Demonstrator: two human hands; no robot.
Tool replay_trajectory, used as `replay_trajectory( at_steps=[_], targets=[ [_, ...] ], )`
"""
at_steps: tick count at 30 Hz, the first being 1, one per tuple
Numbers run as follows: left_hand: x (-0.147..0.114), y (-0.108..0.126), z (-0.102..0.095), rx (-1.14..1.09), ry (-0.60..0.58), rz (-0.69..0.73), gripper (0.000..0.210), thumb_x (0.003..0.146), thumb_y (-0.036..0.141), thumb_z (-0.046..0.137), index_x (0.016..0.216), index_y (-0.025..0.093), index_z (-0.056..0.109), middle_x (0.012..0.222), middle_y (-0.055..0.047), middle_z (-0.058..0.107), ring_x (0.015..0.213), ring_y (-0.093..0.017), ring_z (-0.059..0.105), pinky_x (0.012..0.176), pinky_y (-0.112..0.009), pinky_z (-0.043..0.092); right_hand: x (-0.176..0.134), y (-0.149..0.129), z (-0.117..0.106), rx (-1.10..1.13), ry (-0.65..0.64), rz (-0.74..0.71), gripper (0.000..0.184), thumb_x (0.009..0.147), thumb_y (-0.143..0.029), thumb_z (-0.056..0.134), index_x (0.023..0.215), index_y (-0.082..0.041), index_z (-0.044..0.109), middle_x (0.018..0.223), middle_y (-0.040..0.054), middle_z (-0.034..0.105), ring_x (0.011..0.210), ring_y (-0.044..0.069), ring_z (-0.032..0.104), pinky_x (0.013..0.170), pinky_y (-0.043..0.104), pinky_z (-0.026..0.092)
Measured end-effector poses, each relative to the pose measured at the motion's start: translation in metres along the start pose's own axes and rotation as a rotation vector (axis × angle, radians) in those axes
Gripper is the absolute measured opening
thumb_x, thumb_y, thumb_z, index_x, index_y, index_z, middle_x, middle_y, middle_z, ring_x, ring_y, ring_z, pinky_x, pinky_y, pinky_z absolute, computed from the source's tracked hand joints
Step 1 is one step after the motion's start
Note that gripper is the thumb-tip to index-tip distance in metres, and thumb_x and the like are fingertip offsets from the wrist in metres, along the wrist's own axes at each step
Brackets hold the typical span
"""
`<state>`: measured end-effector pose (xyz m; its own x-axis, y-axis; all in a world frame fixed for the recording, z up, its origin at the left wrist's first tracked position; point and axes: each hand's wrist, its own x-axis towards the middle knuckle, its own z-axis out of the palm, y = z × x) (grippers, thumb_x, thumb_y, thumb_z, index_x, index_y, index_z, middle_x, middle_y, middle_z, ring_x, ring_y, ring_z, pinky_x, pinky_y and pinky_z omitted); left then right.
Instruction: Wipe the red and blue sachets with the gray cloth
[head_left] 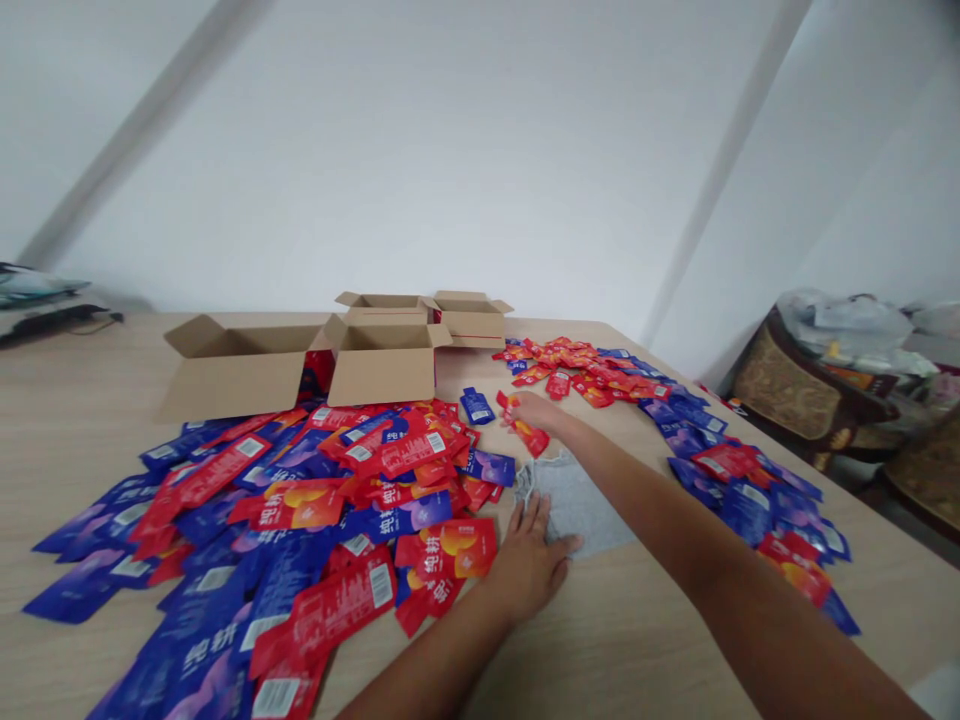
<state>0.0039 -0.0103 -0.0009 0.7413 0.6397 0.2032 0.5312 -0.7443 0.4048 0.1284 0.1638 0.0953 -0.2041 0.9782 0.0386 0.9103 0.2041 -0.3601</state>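
The right hand (pixel 529 411) has its fingers closed around a red packet (pixel 534 440), just beyond the grey cloth bag (pixel 592 512). The left hand (pixel 529 568), thumb spread, touches the bag's left edge. A blue packet (pixel 475 407) lies left of the right hand.

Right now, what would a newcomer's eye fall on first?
The heap of red and blue pouches over the left side of the table, with four open cartons behind it. Then, near the centre, the right hand holding a red pouch and the left hand resting on a gray cloth.
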Motion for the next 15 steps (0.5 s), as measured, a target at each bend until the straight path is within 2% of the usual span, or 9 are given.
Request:
replay_trajectory(
  at_steps=[2, 4, 7, 10, 13, 15],
  targets=[
    [-0.001, 0.000, 0.000, -0.011, 0.012, -0.003, 0.041, 0.088, 0.035, 0.048, 0.129, 0.039, 0.048, 0.155, -0.003, 0.006, 0.140, -0.034, 0.007, 0.109, -0.056, 0.017, 0.022, -0.022, -0.003, 0.158, -0.001, -0.059, 0.036, 0.095, -0.034, 0.032, 0.116, -0.016, 0.055, 0.102, 0.0086, 0.068, 0.090, 0.016, 0.064, 0.076, 0.024, 0.048],
    [-0.001, 0.000, 0.000, -0.021, 0.021, -0.008, 0.040, 0.089, 0.036, 0.047, 0.129, 0.039, 0.048, 0.155, -0.003, 0.007, 0.140, -0.033, 0.007, 0.109, -0.056, 0.018, 0.042, -0.038, -0.001, 0.303, 0.008, -0.047, 0.041, 0.096, -0.038, 0.026, 0.121, -0.018, 0.051, 0.107, 0.0077, 0.066, 0.092, 0.015, 0.063, 0.076, 0.024, 0.048],
    [-0.001, 0.002, -0.001, -0.023, 0.012, -0.019, 0.041, 0.089, 0.037, 0.046, 0.129, 0.039, 0.047, 0.155, -0.002, 0.007, 0.140, -0.033, 0.006, 0.109, -0.056, 0.019, 0.060, -0.044, 0.011, 0.324, 0.024, 0.068, 0.039, 0.091, -0.038, 0.040, 0.118, -0.013, 0.053, 0.114, 0.0137, 0.063, 0.103, 0.021, 0.059, 0.083, 0.029, 0.045],
    [-0.001, 0.003, -0.004, -0.015, 0.000, -0.023, 0.039, 0.090, 0.038, 0.043, 0.128, 0.038, 0.049, 0.155, -0.002, 0.008, 0.140, -0.033, 0.004, 0.110, -0.055, 0.017, 0.063, -0.041, 0.033, 0.250, 0.049, 0.166, 0.046, 0.078, -0.034, 0.060, 0.116, -0.008, 0.052, 0.120, 0.0205, 0.058, 0.113, 0.029, 0.052, 0.091, 0.036, 0.039],
    [-0.001, 0.004, -0.008, 0.003, -0.030, -0.003, 0.037, 0.091, 0.039, 0.040, 0.126, 0.035, 0.052, 0.153, -0.005, 0.016, 0.140, -0.032, 0.006, 0.111, -0.055, 0.015, 0.058, -0.039, 0.053, 0.235, 0.068, 0.172, 0.054, 0.071, -0.030, 0.068, 0.118, -0.011, 0.050, 0.121, 0.0174, 0.057, 0.114, 0.028, 0.051, 0.092, 0.034, 0.038],
    [0.000, 0.003, -0.008, 0.004, -0.040, 0.005, 0.037, 0.091, 0.039, 0.041, 0.126, 0.034, 0.052, 0.153, -0.005, 0.019, 0.140, -0.032, 0.007, 0.110, -0.057, 0.015, 0.054, -0.036, 0.058, 0.254, 0.065, 0.136, 0.047, 0.074, -0.029, 0.065, 0.116, -0.013, 0.052, 0.115, 0.0131, 0.061, 0.108, 0.024, 0.055, 0.086, 0.029, 0.040]
  ],
)
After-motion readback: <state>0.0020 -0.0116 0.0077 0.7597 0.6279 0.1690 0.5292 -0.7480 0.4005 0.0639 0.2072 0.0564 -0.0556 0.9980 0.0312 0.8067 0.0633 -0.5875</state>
